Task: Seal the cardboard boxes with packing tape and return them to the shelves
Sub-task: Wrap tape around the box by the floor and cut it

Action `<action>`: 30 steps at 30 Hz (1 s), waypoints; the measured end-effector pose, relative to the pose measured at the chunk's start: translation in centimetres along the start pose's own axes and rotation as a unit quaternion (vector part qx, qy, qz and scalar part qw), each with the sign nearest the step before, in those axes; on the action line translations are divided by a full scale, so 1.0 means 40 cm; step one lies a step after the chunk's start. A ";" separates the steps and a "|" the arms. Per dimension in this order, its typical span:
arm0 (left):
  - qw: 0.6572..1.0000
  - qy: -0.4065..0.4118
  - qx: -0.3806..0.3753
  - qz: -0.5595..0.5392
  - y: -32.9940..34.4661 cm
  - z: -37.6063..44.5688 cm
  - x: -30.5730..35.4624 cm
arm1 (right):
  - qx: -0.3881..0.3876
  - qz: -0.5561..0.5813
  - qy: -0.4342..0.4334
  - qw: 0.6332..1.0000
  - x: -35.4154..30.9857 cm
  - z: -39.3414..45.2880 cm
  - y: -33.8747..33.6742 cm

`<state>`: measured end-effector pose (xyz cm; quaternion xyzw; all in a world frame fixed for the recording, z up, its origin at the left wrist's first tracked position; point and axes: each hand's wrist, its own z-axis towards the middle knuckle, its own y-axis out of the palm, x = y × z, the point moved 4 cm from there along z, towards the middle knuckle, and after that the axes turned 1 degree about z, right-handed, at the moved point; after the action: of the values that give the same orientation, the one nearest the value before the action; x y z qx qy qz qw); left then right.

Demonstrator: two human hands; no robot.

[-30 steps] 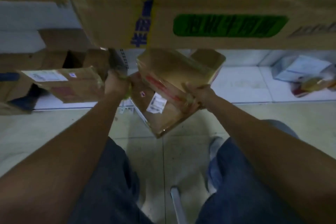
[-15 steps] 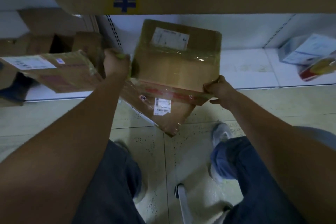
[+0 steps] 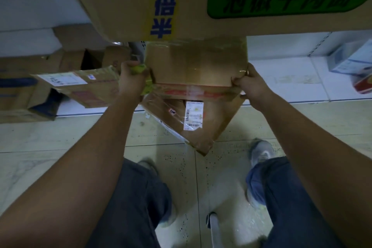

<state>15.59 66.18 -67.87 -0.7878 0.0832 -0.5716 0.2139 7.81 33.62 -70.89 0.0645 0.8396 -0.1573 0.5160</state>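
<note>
The cardboard box [image 3: 193, 78] hung in the air between the two hands, tilted so that one corner pointed down at the floor [image 3: 60, 143], in front of the low white shelf [image 3: 281, 84]. Its top face was glossy with clear tape, and a red printed strip ran across the near edge. A white barcode label [image 3: 193, 116] sat on the lower face.

The left hand [image 3: 132, 80] was at the box's left edge, fingers curled round a yellow-green object [image 3: 141, 70] that was pressed against the cardboard; what the object was could not be told. The right hand [image 3: 248, 84] pinched the box's right corner, thumb on the near side and fingers curled over the top edge. The box thus lay wholly between the two grips, its bulk hanging below and beyond them.

A large box [image 3: 181, 2] with blue and green printing filled the top of the view, just above the held one. To the left, a crushed box with a white label [image 3: 80, 86] lay on the shelf among other cartons. At the far right of the shelf lay a pale package [image 3: 350, 60]. Both shoes stood on the tiles below.
</note>
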 end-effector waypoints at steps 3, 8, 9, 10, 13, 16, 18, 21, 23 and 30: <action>1.000 -0.003 -0.005 -0.017 -0.056 -0.062 0.000 | 0.015 -0.009 -0.016 1.000 -0.035 -0.059 0.000; 0.999 0.019 -0.013 -0.042 -0.172 -0.156 -0.028 | 0.028 -0.008 -0.047 0.998 -0.060 -0.236 0.027; 0.998 0.031 -0.019 -0.043 -0.203 -0.178 -0.027 | 0.023 -0.006 -0.050 0.998 -0.062 -0.280 0.035; 0.998 0.039 -0.023 -0.051 -0.234 -0.209 -0.016 | 0.020 0.001 -0.055 0.998 -0.062 -0.326 0.042; 0.996 0.025 -0.015 -0.079 -0.353 -0.283 -0.018 | 0.011 0.028 -0.084 0.996 -0.073 -0.461 0.071; 0.996 0.027 -0.012 -0.084 -0.461 -0.347 -0.028 | 0.001 0.034 -0.126 0.991 -0.112 -0.582 0.113; 0.994 0.021 0.006 -0.104 -0.536 -0.390 -0.023 | 0.002 0.017 -0.152 0.988 -0.147 -0.654 0.145; 0.989 0.026 0.041 -0.137 -0.658 -0.461 -0.019 | 0.001 -0.030 -0.188 0.982 -0.212 -0.748 0.199; 0.984 0.034 0.071 -0.157 -0.741 -0.512 -0.013 | -0.006 -0.052 -0.201 0.978 -0.256 -0.794 0.235; 0.953 0.044 0.220 -0.203 -1.015 -0.651 -0.012 | -0.100 -0.055 -0.226 0.967 -0.317 -0.917 0.407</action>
<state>-13.55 96.38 -44.09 -0.6956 -0.1967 -0.6412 0.2575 -12.98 61.76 -47.52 -0.0711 0.7153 -0.1109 0.6863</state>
